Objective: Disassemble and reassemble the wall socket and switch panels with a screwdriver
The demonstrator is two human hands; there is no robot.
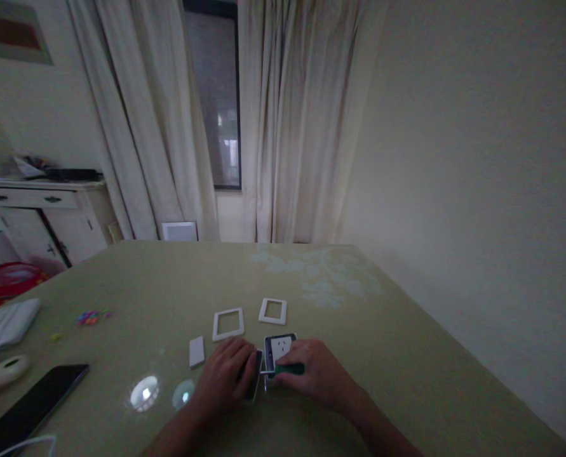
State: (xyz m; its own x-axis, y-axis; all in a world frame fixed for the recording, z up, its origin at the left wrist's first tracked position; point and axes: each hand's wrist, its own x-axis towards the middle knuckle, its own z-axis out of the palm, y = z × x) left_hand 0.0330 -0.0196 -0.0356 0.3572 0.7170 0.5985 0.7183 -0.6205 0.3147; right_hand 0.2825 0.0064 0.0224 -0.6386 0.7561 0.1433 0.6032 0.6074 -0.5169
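My right hand (314, 374) is closed round the green handle of a screwdriver (293, 368). Its metal shaft points left, toward my left hand. Just behind the screwdriver lies a wall socket (281, 346), white-faced with a dark border and partly covered by my right fingers. My left hand (230, 371) grips a second dark-edged piece (257, 381), tilted on its side; most of its face is hidden. Whether the screwdriver tip touches that piece I cannot tell. Beyond the hands lie two white cover frames, one on the left (215, 327) and one on the right (262, 311).
A flat white plate (197, 352) lies left of my left hand. Farther left are a black phone (32, 406), a rounded white object (7, 371), a white block-like device (9, 324) and small colourful bits (89, 317). A wall (478, 222) runs along the table's right edge.
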